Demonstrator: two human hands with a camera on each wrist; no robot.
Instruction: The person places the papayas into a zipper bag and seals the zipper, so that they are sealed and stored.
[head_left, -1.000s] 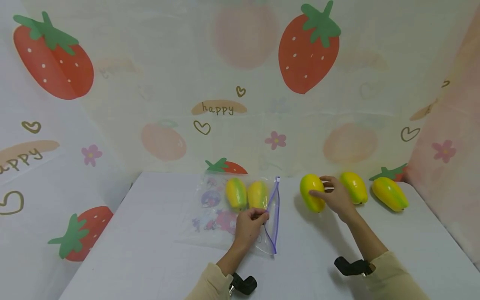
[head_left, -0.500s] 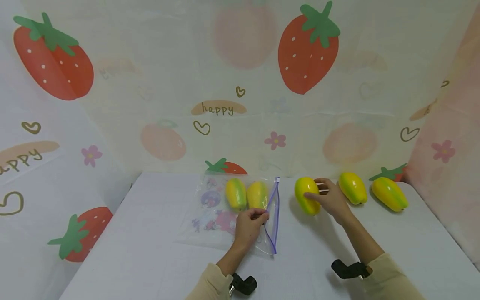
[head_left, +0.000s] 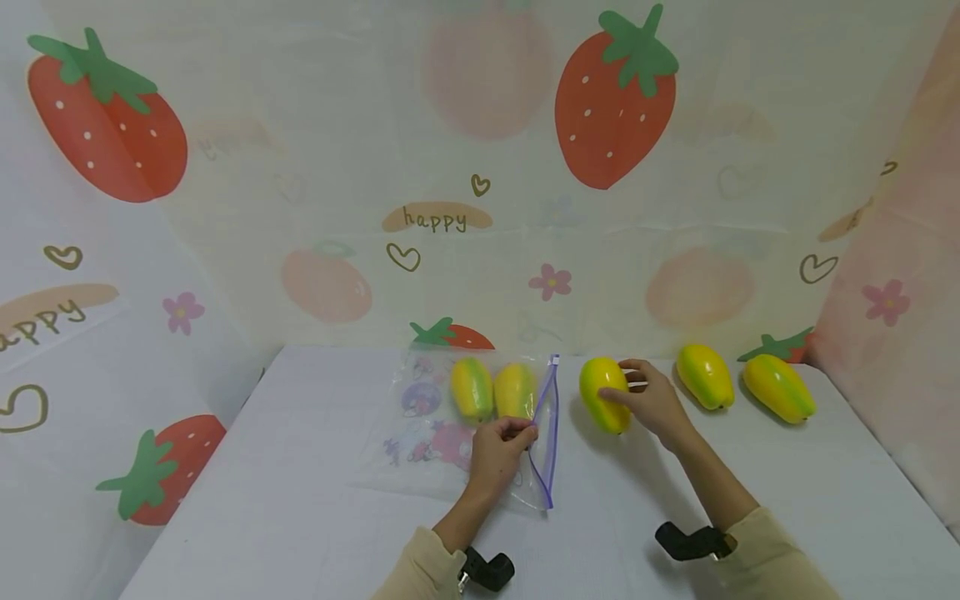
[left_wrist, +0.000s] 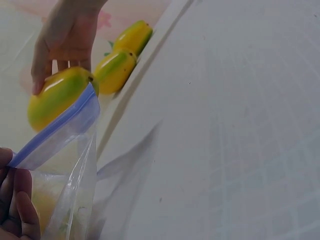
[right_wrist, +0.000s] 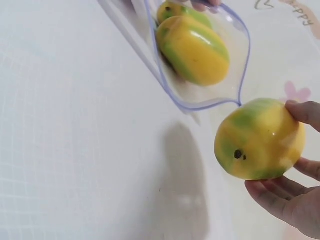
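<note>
A clear zip bag point(head_left: 435, 475) with a purple zip edge and cartoon prints lies on the table. Inside it are two yellow-and-green papayas, a left one point(head_left: 472, 388) and a right one point(head_left: 514, 389). My left hand point(head_left: 497, 458) pinches the bag's upper edge near its mouth, which gapes to the right in the right wrist view. Just right of that mouth, my right hand point(head_left: 656, 404) holds another papaya point(right_wrist: 260, 140) between thumb and fingers. A shadow falls on the table below this fruit.
Two more papayas, one nearer point(head_left: 705, 377) and one farther right point(head_left: 778, 388), lie at the back right of the white table point(head_left: 300, 533). Behind the table hangs a backdrop point(head_left: 337, 150) printed with fruit, and similar sheets stand at both sides.
My right hand has carried its papaya left, towards the bag's mouth, and slightly nearer to me. The left hand and the bag have stayed in place.
</note>
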